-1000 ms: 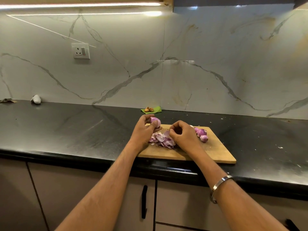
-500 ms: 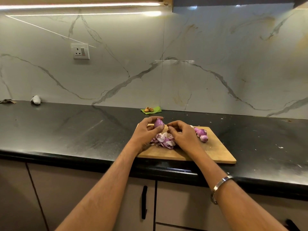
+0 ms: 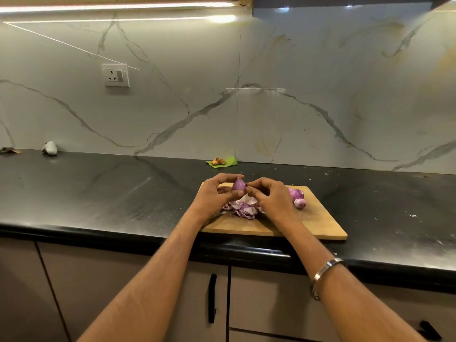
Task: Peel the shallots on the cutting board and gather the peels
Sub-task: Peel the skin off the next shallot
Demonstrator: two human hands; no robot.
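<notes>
Hiding the peels (image 3: 243, 208) partly, both hands grip one shallot (image 3: 238, 185).

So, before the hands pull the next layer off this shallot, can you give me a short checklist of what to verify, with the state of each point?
1. Shallot held firmly: ok, the left hand grips it from below with thumb and fingers.
2. Right hand placed to peel: ok, its fingertips pinch at the shallot's right side.
3. A loose skin edge is caught: cannot tell, too small to see.
4. Shallot is above the cutting board: ok, so peels should fall on it.
5. Pile of peels gathered: ok, one heap directly under the hands.
6. Other shallots out of the way: ok, they lie on the board to the right.
</notes>
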